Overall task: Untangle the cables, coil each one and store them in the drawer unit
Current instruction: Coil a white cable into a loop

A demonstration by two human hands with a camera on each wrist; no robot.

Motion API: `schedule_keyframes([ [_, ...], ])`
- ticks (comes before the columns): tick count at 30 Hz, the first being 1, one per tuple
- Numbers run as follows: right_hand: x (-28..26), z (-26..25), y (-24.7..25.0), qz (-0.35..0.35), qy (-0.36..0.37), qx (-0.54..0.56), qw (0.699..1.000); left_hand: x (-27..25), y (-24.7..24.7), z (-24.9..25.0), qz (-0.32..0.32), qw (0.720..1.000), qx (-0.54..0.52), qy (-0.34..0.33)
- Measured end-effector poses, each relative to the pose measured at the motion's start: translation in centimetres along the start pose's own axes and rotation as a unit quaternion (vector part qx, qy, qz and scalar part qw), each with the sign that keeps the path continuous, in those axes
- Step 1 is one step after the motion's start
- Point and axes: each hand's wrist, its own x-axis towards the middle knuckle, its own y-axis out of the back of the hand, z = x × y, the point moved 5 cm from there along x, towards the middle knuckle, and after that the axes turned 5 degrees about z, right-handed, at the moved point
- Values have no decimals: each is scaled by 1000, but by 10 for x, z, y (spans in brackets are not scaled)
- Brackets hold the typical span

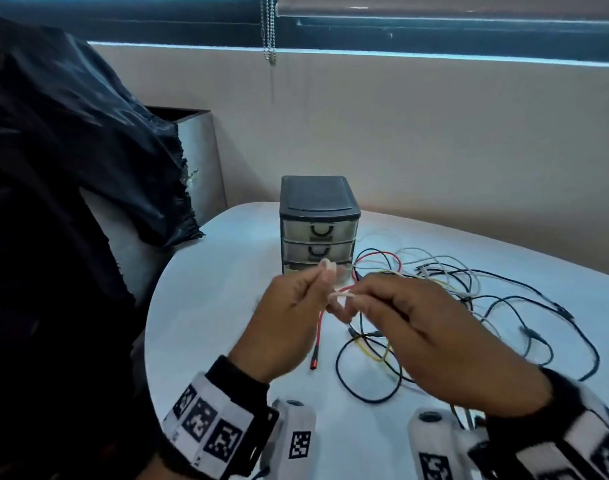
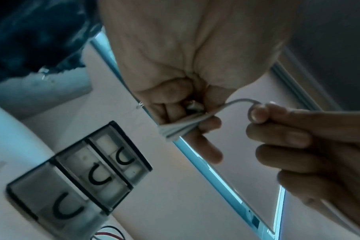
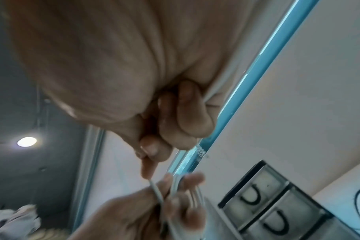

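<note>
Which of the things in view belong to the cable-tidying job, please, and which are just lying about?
Job:
- white cable, coiled in the left hand, its end pinched by the right hand
- red cable
- cable tangle on the table
- drawer unit, drawers shut

Lying about:
- black cloth
- blind chain

Head view downward, wrist views close — shared drawer unit [image 1: 319,225]
</note>
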Motion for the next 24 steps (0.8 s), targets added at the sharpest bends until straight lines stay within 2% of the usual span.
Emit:
schedule_keyframes([
  [2,4,24,1,55,-26,22,998,-4,-9,-15,-67,996,-31,40],
  [4,4,53,-7,114,-66,83,988,-6,-17,-31,-133,976,-132,113],
  [6,0,75,-26,150,-102,136,974,-9,-19,-46,-142,947,-238,164],
  [8,-7,93,-49,151,-132,155,967,-9,-16,-53,-105,918,-339,180],
  [11,-18,115,-76,118,-182,149,965,-3,-9,-59,4,863,-468,191],
  [14,-23,110,-88,37,-182,137,973,10,8,-60,103,853,-484,168],
  [17,-21,87,-92,-38,-145,108,983,15,12,-67,145,841,-497,157],
  [19,-21,75,-95,-65,-131,93,985,14,6,-72,151,848,-483,157],
  [20,-22,70,-97,-74,-123,84,986,14,3,-73,149,862,-459,154],
  [22,-24,60,-99,-100,-113,72,986,11,-2,-73,142,907,-369,142],
  [24,-27,52,-95,-119,-118,86,982,9,-3,-67,116,960,-229,108],
])
